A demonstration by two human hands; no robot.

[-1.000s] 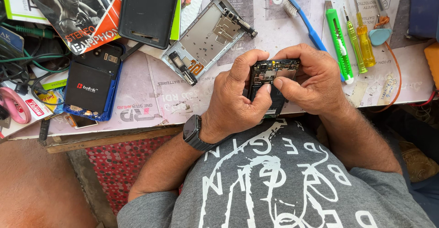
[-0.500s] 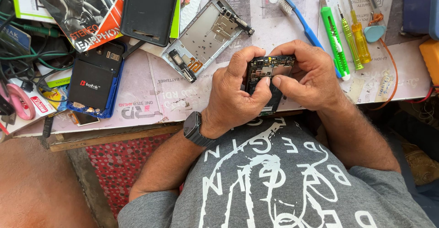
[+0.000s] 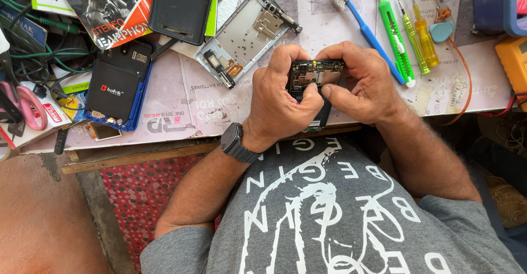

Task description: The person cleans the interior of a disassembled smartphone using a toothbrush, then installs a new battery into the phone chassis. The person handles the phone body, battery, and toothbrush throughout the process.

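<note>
Two hands | left hand [image 3: 280, 106], right hand [image 3: 359, 84] grip clamped on opened phone [image 3: 314, 73]; lower half hidden

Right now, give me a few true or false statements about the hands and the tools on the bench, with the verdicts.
1. Both hands, left hand and right hand, hold the opened phone. True.
2. The watch is on the right wrist. False: it is on the left wrist.
3. The blue toothbrush lies on the bench, in neither hand. True.
4. The green cutter lies left of the toothbrush. False: it lies to its right.
5. The metal phone frame lies beyond the left hand. True.
</note>
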